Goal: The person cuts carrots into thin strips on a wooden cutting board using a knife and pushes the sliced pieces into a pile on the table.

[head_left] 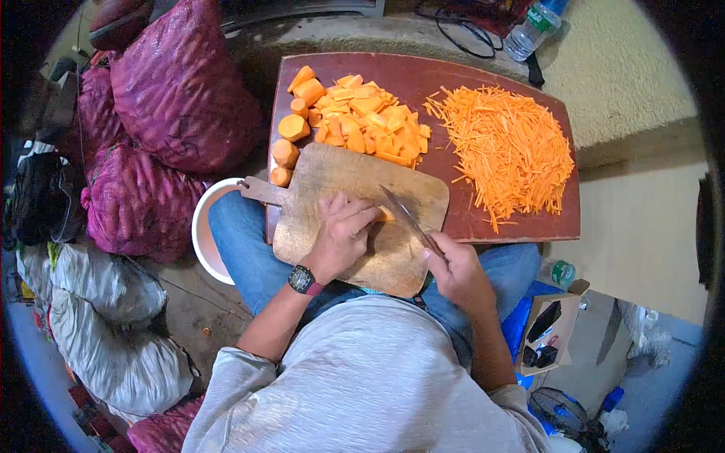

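A wooden cutting board (325, 174) with a handle lies on the near side of a dark red table (423, 72). On it, my left hand (346, 230), with a watch on the wrist, presses its fingertips on a small orange carrot piece (386, 214). My right hand (453, 268) is closed round the handle of a knife (404, 214), whose blade points up and left beside that piece. Beyond the board are a pile of carrot slices (370, 113) and thick carrot chunks (293, 127). A heap of thin carrot strips (513, 151) sits to the right.
Purple mesh sacks (177, 90) and white sacks (113, 325) stand at the left. A white basin (202, 234) is beside my left knee. A plastic bottle (532, 32) lies at the upper right, and a box (547, 332) is at the lower right.
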`<action>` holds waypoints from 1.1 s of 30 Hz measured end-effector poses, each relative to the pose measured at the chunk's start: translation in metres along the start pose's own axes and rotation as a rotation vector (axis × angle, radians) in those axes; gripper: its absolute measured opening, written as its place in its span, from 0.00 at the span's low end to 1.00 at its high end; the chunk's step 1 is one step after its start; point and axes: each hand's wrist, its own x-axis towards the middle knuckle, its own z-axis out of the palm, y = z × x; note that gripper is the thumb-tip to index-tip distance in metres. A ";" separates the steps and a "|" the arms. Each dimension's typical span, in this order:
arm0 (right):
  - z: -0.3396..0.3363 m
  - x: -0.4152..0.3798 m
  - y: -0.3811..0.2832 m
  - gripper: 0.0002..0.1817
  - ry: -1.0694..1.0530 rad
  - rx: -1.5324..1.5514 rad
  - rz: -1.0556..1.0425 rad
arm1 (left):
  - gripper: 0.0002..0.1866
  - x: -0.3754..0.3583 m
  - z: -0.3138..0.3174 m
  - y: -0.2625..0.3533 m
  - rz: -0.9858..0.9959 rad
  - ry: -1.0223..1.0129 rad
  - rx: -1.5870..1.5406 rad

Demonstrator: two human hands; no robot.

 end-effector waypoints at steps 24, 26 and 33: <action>0.020 -0.008 -0.009 0.13 -0.102 -0.210 0.053 | 0.21 0.000 -0.004 0.010 0.166 -0.167 0.184; 0.021 -0.004 -0.013 0.13 -0.105 -0.232 0.006 | 0.21 0.000 -0.005 0.011 0.171 -0.159 0.192; 0.028 -0.003 -0.015 0.13 -0.077 -0.236 0.027 | 0.23 -0.001 -0.005 0.009 0.123 -0.165 0.150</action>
